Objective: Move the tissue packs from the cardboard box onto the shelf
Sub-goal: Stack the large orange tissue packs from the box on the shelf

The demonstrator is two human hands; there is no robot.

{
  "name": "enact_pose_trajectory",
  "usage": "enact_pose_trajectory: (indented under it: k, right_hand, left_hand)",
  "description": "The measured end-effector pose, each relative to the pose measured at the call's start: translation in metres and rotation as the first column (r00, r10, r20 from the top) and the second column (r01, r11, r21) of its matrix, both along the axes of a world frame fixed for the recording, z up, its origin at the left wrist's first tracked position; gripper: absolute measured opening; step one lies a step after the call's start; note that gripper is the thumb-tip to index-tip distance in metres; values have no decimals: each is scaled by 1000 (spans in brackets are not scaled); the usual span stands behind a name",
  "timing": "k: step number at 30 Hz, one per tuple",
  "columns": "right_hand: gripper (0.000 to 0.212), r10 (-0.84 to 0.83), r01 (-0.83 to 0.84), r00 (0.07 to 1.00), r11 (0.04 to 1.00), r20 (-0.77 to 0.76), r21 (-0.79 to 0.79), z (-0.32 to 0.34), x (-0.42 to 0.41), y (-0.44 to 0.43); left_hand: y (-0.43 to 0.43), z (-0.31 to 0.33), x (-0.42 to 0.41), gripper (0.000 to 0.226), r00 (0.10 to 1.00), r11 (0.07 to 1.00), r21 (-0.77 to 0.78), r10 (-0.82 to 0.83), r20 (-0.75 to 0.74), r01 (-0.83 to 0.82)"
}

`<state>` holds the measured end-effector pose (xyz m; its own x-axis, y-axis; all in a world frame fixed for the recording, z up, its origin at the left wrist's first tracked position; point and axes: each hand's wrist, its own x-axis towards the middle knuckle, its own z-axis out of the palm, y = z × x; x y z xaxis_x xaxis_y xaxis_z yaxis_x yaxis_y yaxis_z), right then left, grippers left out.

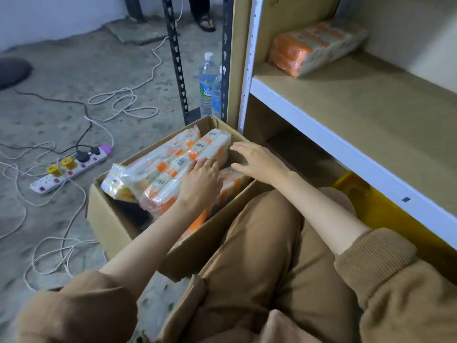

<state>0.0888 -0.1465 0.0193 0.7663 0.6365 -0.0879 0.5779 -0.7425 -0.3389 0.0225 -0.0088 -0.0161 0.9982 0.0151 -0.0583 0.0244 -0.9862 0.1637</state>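
Observation:
An open cardboard box stands on the floor by my knees and holds several orange-and-white tissue packs. My left hand lies flat on the top tissue pack, fingers spread. At the right side of that pack my right hand hovers with its fingers apart, fingertips near the pack's end; it grips nothing. One tissue pack lies at the back left of the shelf board on my right.
A power strip with plugs and loose cables lies on the concrete floor to the left. Two water bottles stand behind the box beside black uprights. A yellow crate sits under the shelf. A person's sandalled foot shows far back.

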Motion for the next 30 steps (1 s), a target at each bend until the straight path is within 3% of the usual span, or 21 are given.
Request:
enact_pose_trajectory:
  k: [9, 16, 23, 30]
  right_hand:
    - [50, 37, -38, 998, 999, -55, -15, -23, 0, 24]
    - [64, 107, -117, 991, 983, -77, -140, -47, 29, 56]
    - [79, 295, -312, 950, 914, -103, -261, -57, 59, 97]
    - [88, 436, -435, 896, 824, -85, -363, -60, 76, 117]
  left_hand:
    - [31, -14, -9, 49, 994, 993, 49, 107, 5, -107]
    - [48, -34, 9, 76, 950, 956, -20, 288, -123, -293]
    - [52, -44, 12, 88, 922, 921, -94, 367, -124, -379]
    - [65, -44, 10, 84, 904, 894, -139, 416, -96, -426]
